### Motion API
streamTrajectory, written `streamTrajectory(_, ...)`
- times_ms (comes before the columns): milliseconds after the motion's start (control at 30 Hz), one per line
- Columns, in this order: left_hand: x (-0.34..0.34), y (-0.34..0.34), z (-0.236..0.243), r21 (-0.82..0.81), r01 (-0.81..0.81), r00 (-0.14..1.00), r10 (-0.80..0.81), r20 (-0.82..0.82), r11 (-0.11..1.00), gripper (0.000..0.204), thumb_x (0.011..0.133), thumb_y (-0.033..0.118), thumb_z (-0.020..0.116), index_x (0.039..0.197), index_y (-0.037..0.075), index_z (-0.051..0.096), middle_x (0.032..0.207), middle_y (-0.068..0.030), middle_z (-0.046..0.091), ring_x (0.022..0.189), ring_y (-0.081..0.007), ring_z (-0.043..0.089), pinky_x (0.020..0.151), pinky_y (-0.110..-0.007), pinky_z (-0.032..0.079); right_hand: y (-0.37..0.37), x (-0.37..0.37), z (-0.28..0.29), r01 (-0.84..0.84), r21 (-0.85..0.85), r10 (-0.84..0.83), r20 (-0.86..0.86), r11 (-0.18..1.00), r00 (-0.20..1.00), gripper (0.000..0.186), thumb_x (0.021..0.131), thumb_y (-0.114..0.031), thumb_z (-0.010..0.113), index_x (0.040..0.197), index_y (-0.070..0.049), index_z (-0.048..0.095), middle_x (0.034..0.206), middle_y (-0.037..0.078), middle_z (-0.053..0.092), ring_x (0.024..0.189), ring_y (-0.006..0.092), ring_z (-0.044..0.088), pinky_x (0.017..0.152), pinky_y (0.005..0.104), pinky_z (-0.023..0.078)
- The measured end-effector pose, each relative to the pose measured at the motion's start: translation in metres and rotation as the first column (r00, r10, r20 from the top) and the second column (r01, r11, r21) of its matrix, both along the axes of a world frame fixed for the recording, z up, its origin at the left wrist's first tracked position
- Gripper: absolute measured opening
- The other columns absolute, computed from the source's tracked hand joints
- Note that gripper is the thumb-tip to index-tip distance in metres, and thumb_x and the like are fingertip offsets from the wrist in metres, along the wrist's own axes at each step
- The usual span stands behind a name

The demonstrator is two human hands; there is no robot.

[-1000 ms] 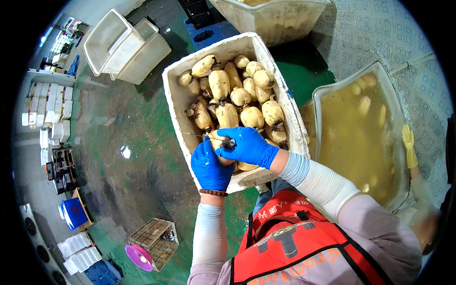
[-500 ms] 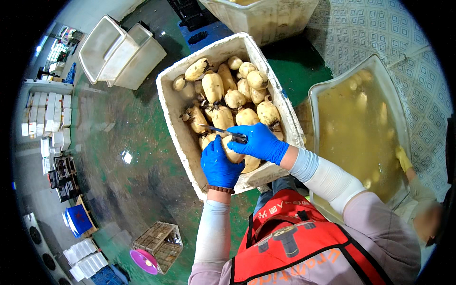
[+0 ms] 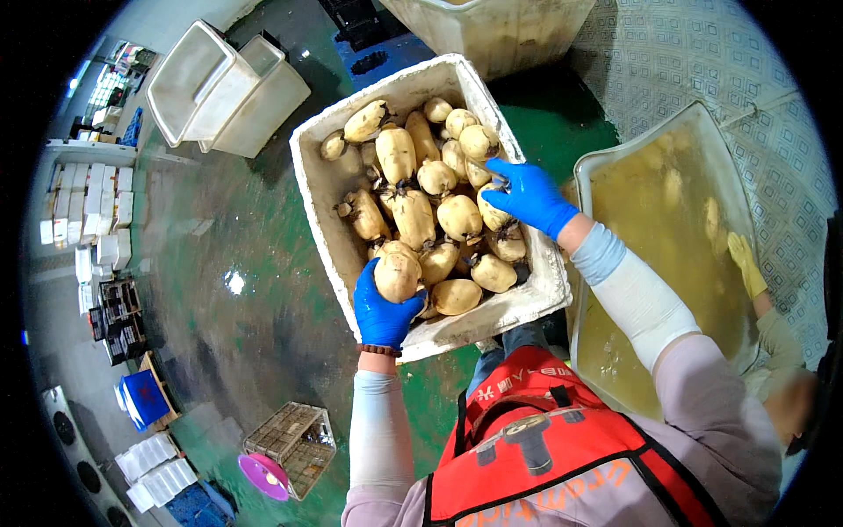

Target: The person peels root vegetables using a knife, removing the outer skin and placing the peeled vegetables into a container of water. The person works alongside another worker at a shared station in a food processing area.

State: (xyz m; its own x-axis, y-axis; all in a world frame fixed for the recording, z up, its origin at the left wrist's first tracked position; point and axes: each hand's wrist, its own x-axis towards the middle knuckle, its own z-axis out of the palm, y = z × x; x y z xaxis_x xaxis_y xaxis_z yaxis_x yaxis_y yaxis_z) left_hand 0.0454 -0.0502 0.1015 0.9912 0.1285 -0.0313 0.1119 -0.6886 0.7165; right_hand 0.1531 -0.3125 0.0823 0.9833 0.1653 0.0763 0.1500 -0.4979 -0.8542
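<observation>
My left hand, in a blue glove, is closed round a pale lotus root at the near left of a white foam box. Over the box's right side, my blue-gloved right hand is closed on a knife; little of it shows between the thumb and fingers. Below these fingers lie more lotus roots, several with dark, ragged ends. They fill most of the box, lying at various angles.
At right stands a tub of murky yellow water with lotus roots in it. Another person's yellow-gloved hand reaches over it. White bins stand far left, and a large bin beyond the box. A crate sits near left.
My right hand has moved away from the left hand, to the right and farther out. My left hand has shifted slightly left with the lotus root, which now shows more fully.
</observation>
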Motion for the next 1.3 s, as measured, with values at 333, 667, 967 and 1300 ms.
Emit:
streamTrajectory(333, 0.009, -0.021, 0.002, -0.131, 0.058, 0.998, -0.059, -0.008, 0.990, 0.079, 0.052, 0.022, 0.082, 0.117, -0.002, 0.045, 0.107, -0.0162, 0.054, 0.097, -0.0283, 0.055, 0.084, -0.037, 0.046, 0.059, -0.066, 0.041, -0.173, -0.543, 0.347, 0.235, 0.822, 0.908, 0.035, 0.072, -0.016, 0.060, 0.105, -0.007, 0.059, 0.065, 0.010, 0.057, 0.060, 0.0255, 0.057, 0.049, 0.0375, 0.047)
streamTrajectory(667, 0.013, -0.051, 0.022, 0.175, 0.127, 0.988, -0.140, 0.061, 0.976, 0.077, 0.047, 0.020, 0.084, 0.113, 0.001, 0.049, 0.101, -0.0181, 0.058, 0.091, -0.0319, 0.058, 0.080, -0.037, 0.047, 0.009, -0.038, -0.023, 0.077, 0.588, 0.219, -0.415, 0.805, 0.883, 0.044, 0.084, -0.028, 0.062, 0.121, -0.006, 0.053, 0.090, -0.002, 0.062, 0.076, 0.0074, 0.055, 0.061, 0.0238, 0.047)
streamTrajectory(967, 0.022, -0.123, 0.028, 0.190, 0.441, 0.874, -0.468, 0.130, 0.877, 0.095, 0.058, 0.041, 0.078, 0.132, 0.002, 0.033, 0.127, -0.0152, 0.043, 0.121, -0.0316, 0.038, 0.100, -0.040, 0.029, -0.071, -0.094, 0.012, 0.239, 0.745, 0.340, -0.533, 0.622, 0.775, 0.059, 0.080, -0.029, 0.060, 0.126, 0.004, 0.044, 0.120, 0.012, 0.053, 0.109, 0.0187, 0.051, 0.096, 0.0321, 0.038)
streamTrajectory(1300, 0.070, 0.007, -0.107, 0.393, -0.289, 0.661, 0.478, -0.578, 0.873, 0.108, 0.048, 0.067, 0.072, 0.116, -0.013, 0.046, 0.120, -0.0280, 0.049, 0.111, -0.0365, 0.050, 0.090, -0.040, 0.043, -0.262, -0.224, -0.113, 0.819, -0.074, -0.639, -0.666, 0.569, 0.384, 0.060, 0.078, -0.025, 0.066, 0.128, -0.002, 0.043, 0.117, 0.011, 0.053, 0.102, 0.0181, 0.052, 0.086, 0.0299, 0.041)
